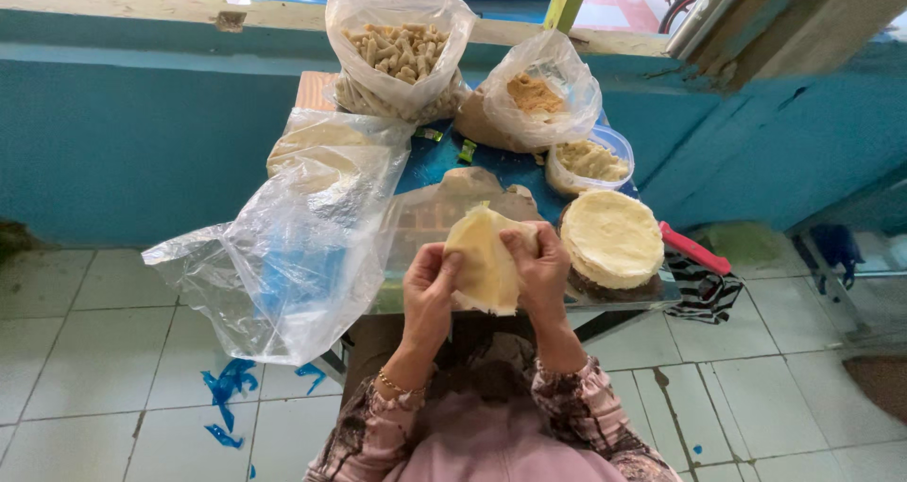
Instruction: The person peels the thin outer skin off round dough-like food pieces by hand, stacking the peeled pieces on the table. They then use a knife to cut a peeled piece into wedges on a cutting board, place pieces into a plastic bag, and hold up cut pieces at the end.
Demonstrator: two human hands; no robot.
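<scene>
At frame centre I see left hand [430, 288] and right hand [540, 272] pinching one thin wrapper [484, 260] above the desk [430, 161]. Risk: it tears if pulled unevenly.

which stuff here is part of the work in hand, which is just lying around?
In use: wrapper, held by left hand and right hand; wrapper stack; rolls bag; filling bag; tub.
Lying about: empty bag, red handle, striped cloth, blue scraps.

Head camera looks steeply down (close) over the table [491, 165].
</scene>
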